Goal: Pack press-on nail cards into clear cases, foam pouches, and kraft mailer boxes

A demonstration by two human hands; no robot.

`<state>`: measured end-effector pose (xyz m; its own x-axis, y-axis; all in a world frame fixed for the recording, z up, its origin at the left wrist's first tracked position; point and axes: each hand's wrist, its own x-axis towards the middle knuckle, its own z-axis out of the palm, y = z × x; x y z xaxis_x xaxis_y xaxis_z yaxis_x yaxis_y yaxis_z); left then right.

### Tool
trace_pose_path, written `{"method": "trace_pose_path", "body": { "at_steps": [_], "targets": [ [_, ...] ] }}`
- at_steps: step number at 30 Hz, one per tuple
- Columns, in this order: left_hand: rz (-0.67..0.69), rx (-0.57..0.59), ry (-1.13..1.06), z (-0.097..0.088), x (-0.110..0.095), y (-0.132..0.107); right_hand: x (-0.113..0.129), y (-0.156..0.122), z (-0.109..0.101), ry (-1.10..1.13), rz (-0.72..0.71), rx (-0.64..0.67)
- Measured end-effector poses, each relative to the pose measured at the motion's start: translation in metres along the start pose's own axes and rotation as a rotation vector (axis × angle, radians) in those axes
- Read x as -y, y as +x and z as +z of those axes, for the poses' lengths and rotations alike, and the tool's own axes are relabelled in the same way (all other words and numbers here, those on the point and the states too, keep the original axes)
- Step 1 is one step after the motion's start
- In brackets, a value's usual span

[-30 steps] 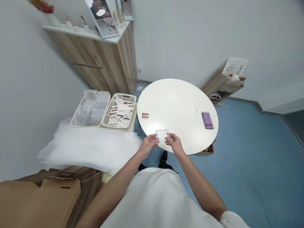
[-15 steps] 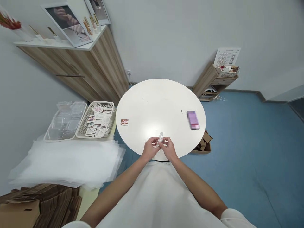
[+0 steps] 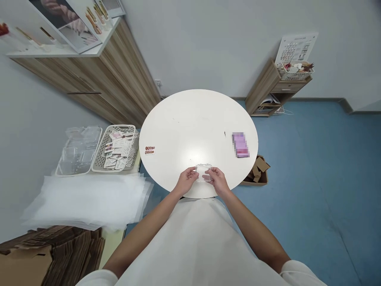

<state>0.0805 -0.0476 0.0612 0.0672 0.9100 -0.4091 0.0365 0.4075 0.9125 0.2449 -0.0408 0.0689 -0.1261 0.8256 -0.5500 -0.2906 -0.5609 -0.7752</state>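
Between my two hands is a clear plastic case [image 3: 204, 173], held over the near edge of the round white table [image 3: 196, 115]. My left hand [image 3: 187, 178] pinches its left side with thumb and fingers. On the opposite side my right hand [image 3: 218, 179] grips the case, and some of its fingers show through the clear plastic. A small set of red press-on nails [image 3: 149, 150] lies in rows at the table's left. Toward the right lies a purple item [image 3: 241, 145], blurred into blocks.
Left of the table stand a white basket of small packets [image 3: 114, 149], a tray of clear cases [image 3: 79, 151], white sheets [image 3: 86, 200] and stacked cardboard [image 3: 50, 254]. A cardboard box [image 3: 256, 172] sits on the floor at right. Cabinets [image 3: 125, 75] line the wall.
The clear case, edge-on and narrow before, now faces up flat between my hands. My hands have moved a little apart. The whole view has shifted slightly.
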Motion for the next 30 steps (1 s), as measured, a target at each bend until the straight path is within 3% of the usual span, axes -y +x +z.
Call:
{"method": "trace_pose_path", "body": {
  "at_steps": [2,5,8,12,17,22,30],
  "targets": [
    [-0.029,0.010,-0.049,-0.001,-0.002,0.000,-0.002,0.000,-0.002,-0.072,-0.040,-0.010],
    [-0.086,-0.004,-0.089,-0.006,-0.007,-0.002,0.003,-0.002,-0.008,-0.321,-0.242,-0.019],
    [-0.135,0.034,-0.112,-0.014,-0.011,-0.006,0.013,-0.008,-0.015,-0.637,-0.440,0.168],
    [-0.150,0.101,-0.131,-0.017,-0.013,-0.012,0.018,-0.011,-0.019,-0.852,-0.535,0.385],
    [-0.109,0.163,-0.093,-0.016,-0.012,-0.015,0.013,-0.010,-0.018,-0.895,-0.602,0.317],
    [0.069,0.230,0.070,-0.017,-0.013,-0.018,0.012,-0.018,-0.023,-0.844,-0.662,0.247],
    [0.152,0.272,0.120,0.000,-0.017,-0.016,0.018,-0.026,-0.032,-0.818,-0.619,0.238]
  ]
}}
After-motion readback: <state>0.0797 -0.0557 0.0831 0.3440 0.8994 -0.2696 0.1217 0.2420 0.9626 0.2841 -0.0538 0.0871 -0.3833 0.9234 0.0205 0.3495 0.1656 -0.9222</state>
